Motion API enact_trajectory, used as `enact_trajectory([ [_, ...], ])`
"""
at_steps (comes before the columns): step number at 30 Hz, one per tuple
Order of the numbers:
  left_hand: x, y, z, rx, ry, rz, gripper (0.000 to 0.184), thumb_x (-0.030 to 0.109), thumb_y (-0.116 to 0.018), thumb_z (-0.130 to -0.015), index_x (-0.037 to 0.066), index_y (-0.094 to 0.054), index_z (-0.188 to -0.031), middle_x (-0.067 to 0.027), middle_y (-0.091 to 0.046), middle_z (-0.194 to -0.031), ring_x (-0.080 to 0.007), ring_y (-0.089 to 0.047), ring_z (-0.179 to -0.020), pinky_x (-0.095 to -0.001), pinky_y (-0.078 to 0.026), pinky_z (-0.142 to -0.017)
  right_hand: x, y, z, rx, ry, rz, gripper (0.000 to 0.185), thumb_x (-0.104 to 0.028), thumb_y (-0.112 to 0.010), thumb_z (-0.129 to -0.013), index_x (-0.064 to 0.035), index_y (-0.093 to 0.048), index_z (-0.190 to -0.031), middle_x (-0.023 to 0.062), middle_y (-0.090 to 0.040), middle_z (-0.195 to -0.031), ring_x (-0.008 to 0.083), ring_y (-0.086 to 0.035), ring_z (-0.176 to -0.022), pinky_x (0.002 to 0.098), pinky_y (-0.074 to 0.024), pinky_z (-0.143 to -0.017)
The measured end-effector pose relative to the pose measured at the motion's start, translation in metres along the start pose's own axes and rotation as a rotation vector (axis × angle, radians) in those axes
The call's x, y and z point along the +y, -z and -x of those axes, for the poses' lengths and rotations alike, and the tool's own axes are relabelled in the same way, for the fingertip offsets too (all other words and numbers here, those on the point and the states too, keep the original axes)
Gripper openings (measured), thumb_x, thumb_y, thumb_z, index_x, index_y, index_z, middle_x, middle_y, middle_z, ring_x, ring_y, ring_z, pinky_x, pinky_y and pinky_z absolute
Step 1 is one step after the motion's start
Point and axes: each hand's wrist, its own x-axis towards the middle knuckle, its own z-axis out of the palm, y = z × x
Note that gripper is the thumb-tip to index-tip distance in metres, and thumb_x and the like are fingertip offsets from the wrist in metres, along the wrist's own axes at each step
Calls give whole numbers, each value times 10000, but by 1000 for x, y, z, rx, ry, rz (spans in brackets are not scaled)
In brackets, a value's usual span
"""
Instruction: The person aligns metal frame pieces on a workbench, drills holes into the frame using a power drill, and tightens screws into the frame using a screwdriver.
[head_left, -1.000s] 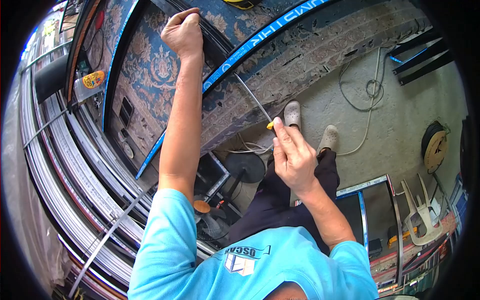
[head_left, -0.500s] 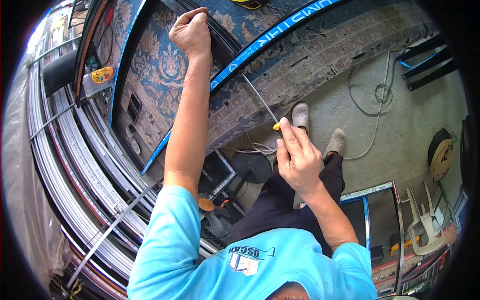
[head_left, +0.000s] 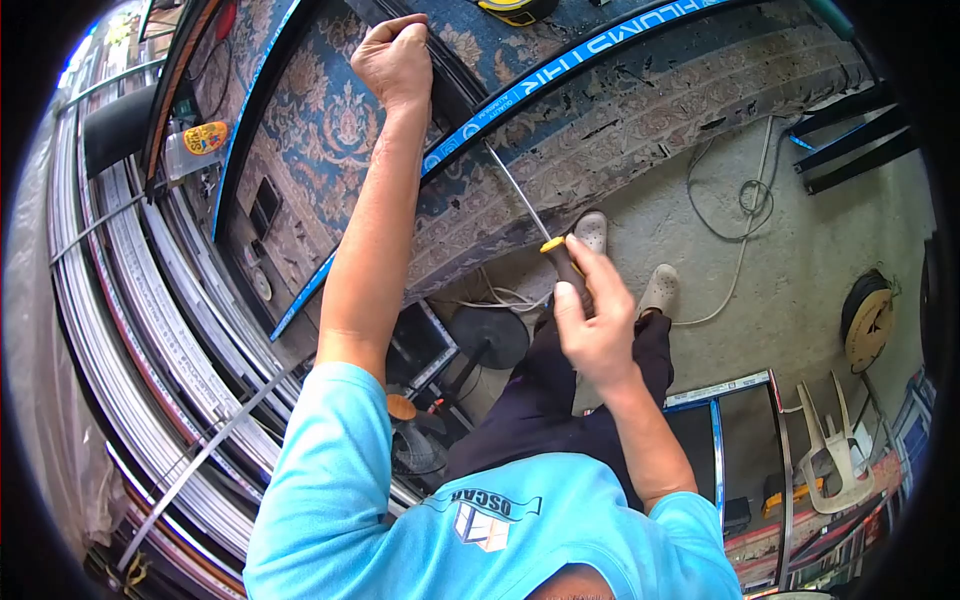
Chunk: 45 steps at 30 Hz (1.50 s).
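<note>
The screwdriver (head_left: pixel 553 245) is clamped in the right hand (head_left: pixel 600 328), pointed toward eleven o'clock at the blue-labelled aluminium profile (head_left: pixel 560 68); the left hand (head_left: pixel 394 62) is curled, on what cannot be told

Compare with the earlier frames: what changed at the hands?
Right hand has shifted its grip on the screwdriver, slightly back from the yellow collar, baring more dark handle. Nothing released. Unchanged: shaft at the blue-labelled profile, left hand closed beside the dark bars.
</note>
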Motion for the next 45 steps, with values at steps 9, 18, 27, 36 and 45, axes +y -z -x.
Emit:
enact_trajectory([
  [9,-12,6,-5,-90,68,48,144,-4,-633,-818,-7,-762,-882,34,-642,-685,-38,-519,-571,-199,-372,-515,54,-1,-4,-255,-1064,-1863,389,-233,-473,-1039,-65,-482,-1389,125,-621,-942,123,-516,-523,204,-336,-353],
  [18,0,-1,0,16,14,11,144,1,-678,-742,44,-801,-802,-25,-727,-718,-80,-627,-636,-237,-485,-606,11,-15,6,0,169,288,422,-29,-614,-940,4,-582,-1360,94,-670,-1017,164,-671,-798,319,-544,-661],
  [27,-9,5,-8,-49,29,-76,163,4,-635,-816,-2,-772,-903,30,-669,-711,-41,-546,-597,-195,-401,-541,45,1,-3,-233,-1005,-1758,397,-68,-610,-936,-3,-527,-1319,126,-644,-1039,150,-611,-661,240,-455,-506],
  [36,-4,2,0,17,7,25,135,11,-684,-754,37,-801,-816,-26,-729,-729,-78,-624,-630,-230,-478,-586,17,-32,8,25,75,170,602,17,-643,-850,-25,-513,-1437,151,-660,-968,295,-663,-709,373,-560,-641],
  [45,-14,2,-6,-37,4,42,150,-2,-653,-788,23,-786,-853,9,-691,-708,-47,-563,-592,-205,-417,-548,46,-9,-9,-345,-1064,-1996,476,-176,-509,-1018,-36,-384,-1455,132,-602,-1004,124,-533,-563,205,-397,-399],
])
